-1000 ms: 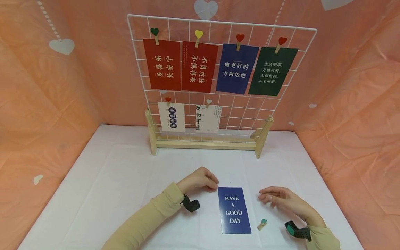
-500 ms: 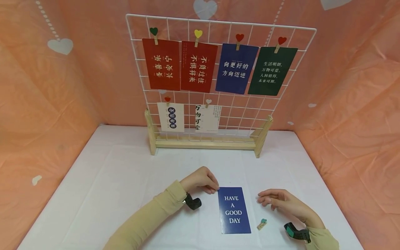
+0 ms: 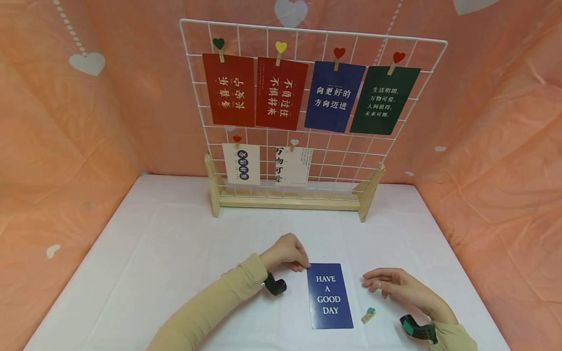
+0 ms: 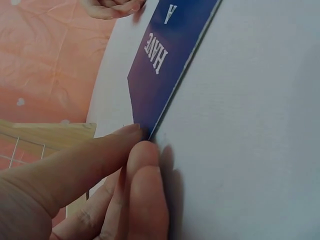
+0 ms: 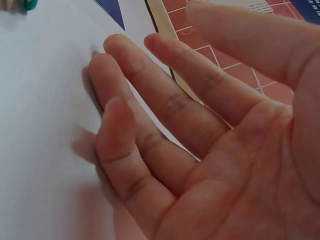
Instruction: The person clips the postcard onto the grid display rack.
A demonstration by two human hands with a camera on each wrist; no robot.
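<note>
A blue card (image 3: 328,319) reading "HAVE A GOOD DAY" lies on the white table. My left hand (image 3: 287,251) pinches its far left corner between thumb and fingertips; the left wrist view shows that corner of the card (image 4: 150,95) from close by. To the right of the card, my right hand (image 3: 404,288) rests with loosely bent fingers and holds nothing. In the right wrist view its palm (image 5: 225,165) faces the camera. Between the card and the right wrist lies a small wooden clothespin (image 3: 369,316) with a teal heart.
Behind the hands stands a white wire grid rack (image 3: 338,165) on a wooden base (image 3: 290,202). Red, blue, green and white cards hang from it by heart clothespins, such as a yellow one (image 3: 281,47). Orange cloth (image 3: 491,195) with hearts encloses the table (image 3: 175,253).
My left wrist and forearm have shifted slightly to the right, and the fingertips have closed on the card's corner. The right hand has sunk slightly. The card and clothespin stay in place.
</note>
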